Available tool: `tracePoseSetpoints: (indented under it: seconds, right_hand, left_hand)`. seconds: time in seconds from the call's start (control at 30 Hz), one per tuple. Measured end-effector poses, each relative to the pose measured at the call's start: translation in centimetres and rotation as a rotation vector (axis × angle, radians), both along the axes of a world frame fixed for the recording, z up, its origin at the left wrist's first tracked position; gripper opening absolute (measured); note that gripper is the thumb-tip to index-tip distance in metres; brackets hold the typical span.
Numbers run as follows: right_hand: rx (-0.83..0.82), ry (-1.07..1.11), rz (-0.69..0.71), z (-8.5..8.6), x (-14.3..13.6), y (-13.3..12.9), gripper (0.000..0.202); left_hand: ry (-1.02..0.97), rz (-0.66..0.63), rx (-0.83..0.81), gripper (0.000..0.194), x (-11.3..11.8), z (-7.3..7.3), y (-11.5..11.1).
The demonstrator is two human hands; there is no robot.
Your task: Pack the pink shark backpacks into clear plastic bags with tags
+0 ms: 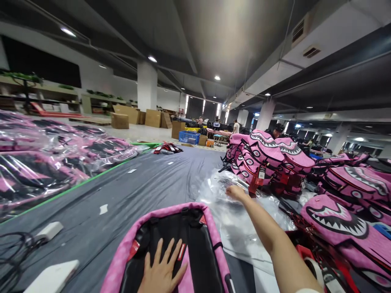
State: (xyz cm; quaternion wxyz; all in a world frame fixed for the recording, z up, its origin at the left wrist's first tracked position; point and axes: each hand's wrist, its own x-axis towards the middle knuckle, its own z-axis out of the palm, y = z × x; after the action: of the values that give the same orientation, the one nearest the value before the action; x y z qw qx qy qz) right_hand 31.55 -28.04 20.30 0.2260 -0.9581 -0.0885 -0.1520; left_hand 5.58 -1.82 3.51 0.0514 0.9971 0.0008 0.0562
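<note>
A pink and black backpack [200, 244] lies in front of me with its black strap side up. My left hand [161, 264] rests flat on it, fingers spread. My right arm reaches forward over a heap of clear plastic bags [232, 219]. At the far part of that heap my right hand [236, 192] has its fingers closed on the thin plastic. Just beyond and to the right of it, a red tag with a white label [261, 173] hangs from the stacked pink shark-face backpacks [262, 150].
Plastic-wrapped backpacks [36, 175] fill the left side behind a green edge [76, 185]. A white box [53, 276] and dark cables [15, 248] lie at the lower left. More shark-face backpacks [339, 219] crowd the right. Red tags [168, 147] lie farther back. People are in the distance.
</note>
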Motion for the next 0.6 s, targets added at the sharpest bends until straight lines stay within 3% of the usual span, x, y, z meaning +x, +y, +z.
tracePoseSetpoints:
  seconds: [0.07,0.17,0.23,0.3,0.37,0.43,0.53,0.6]
  right_hand:
    - [0.034,-0.011,-0.045,0.2,-1.5,-0.5,0.024]
    - [0.104,-0.079,-0.055,2.0,-2.8,-1.0,0.027]
    - [0.148,-0.138,0.01,3.7,-3.5,-0.7,0.029]
    - [0.181,-0.183,0.126,4.9,-4.7,0.3,0.029]
    - [0.202,-0.194,0.274,5.0,-6.5,2.0,0.029]
    - [0.218,-0.175,0.418,3.7,-8.9,4.1,0.031]
    - [0.249,-0.125,0.555,-0.3,-13.4,7.0,0.035]
    - [0.261,-0.1,0.613,-3.2,-16.3,8.2,0.037]
  left_hand:
    - [-0.005,-0.005,-0.009,0.055,-0.3,0.3,-0.1]
    - [-0.084,-0.02,-0.003,0.053,-0.3,-0.6,0.2]
    - [-0.116,-0.005,-0.03,0.053,0.2,-1.6,0.7]
    - [-0.159,0.011,-0.156,0.058,0.9,-2.2,1.1]
    - [-0.207,-0.033,-0.486,0.061,1.6,-1.7,1.1]
    - [-0.194,-0.067,-0.968,0.063,2.0,0.1,0.1]
    - [-0.07,-0.029,-1.579,0.067,1.9,4.5,-2.6]
    - [0.006,0.071,-1.97,0.05,1.1,6.9,-4.3]
